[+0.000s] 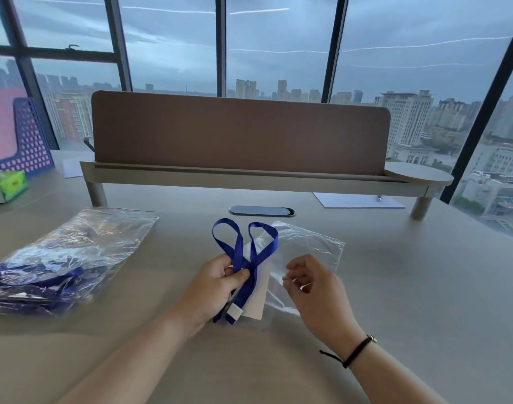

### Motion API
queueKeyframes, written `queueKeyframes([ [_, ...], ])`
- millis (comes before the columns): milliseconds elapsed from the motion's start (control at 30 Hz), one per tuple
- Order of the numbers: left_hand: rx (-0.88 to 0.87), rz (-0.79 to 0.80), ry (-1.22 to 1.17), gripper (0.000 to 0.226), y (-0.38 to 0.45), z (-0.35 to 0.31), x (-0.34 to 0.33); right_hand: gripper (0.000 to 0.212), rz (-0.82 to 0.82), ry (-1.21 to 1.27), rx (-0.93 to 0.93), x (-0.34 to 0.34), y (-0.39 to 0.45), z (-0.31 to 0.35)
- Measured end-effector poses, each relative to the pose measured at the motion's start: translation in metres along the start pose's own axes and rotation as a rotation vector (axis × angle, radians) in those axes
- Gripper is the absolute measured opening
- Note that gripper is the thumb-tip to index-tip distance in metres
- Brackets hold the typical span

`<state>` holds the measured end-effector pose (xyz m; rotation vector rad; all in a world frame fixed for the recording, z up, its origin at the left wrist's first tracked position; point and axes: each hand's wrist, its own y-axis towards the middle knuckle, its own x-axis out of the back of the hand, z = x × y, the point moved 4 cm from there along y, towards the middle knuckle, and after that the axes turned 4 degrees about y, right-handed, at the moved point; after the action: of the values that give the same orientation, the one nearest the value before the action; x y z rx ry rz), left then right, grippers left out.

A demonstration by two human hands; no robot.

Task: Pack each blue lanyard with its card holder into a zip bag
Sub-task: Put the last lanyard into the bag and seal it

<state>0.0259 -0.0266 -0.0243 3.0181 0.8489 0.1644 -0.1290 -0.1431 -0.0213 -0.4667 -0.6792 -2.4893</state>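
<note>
The folded blue lanyard (243, 252) is pinched in the left hand (217, 284). The zip bag (307, 252) under the right hand (313, 287) is apparently being pinched; its mouth must be opened next.

Large clear plastic bag of blue lanyards (59, 266) ran off the left edge, contents smeared by glare, count unreadable. White card holder (259, 290) was half covered by the folded blue lanyard (249, 249). Green tissue box (5, 188) was cropped at left.
</note>
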Motion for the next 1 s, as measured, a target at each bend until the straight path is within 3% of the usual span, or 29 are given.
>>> queueKeyframes([
  [267, 0.172, 0.231, 0.122, 0.018, -0.005, 0.010, -0.009, 0.021, -0.106, 0.004, -0.006, 0.010, 0.001, -0.001],
  [500, 0.295, 0.307, 0.180, 0.020, -0.009, 0.011, -0.008, 0.018, -0.078, -0.050, 0.098, 0.005, -0.001, 0.008],
  [733, 0.324, 0.131, -0.251, 0.020, -0.007, 0.002, -0.020, 0.018, 0.001, -0.148, 0.354, -0.005, -0.015, 0.031],
  [867, 0.269, 0.010, -0.315, 0.011, 0.000, 0.002, -0.024, 0.017, -0.009, -0.157, 0.437, -0.006, -0.020, 0.039],
  [1000, 0.392, -0.116, -0.491, 0.021, 0.013, 0.011, -0.027, 0.016, -0.015, -0.161, 0.443, -0.007, -0.020, 0.038],
])
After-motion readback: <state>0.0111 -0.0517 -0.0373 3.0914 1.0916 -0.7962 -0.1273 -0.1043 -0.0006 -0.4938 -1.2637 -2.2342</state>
